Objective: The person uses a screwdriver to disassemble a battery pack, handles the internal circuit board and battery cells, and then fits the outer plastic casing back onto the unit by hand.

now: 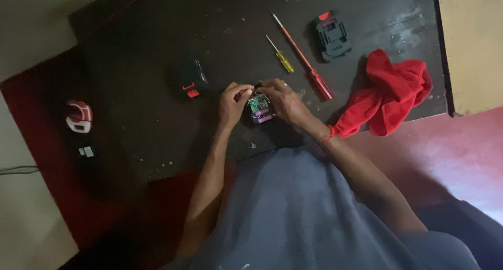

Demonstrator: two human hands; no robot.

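Both my hands meet over a small opened battery pack (260,108) on the dark table (157,107); a green circuit board, thin wires and purple cells show inside it. My left hand (233,103) grips the pack's left side with curled fingers. My right hand (280,100) covers its right side and top, fingertips on the wires. Exactly how each finger pinches is hidden.
A black battery case with red parts (192,79) lies left of my hands. A yellow-handled screwdriver (280,55) and a longer red-handled screwdriver (306,60) lie beyond them. Another black battery pack (331,35) and a red cloth (390,92) sit right. A red-white object (79,116) lies on the floor.
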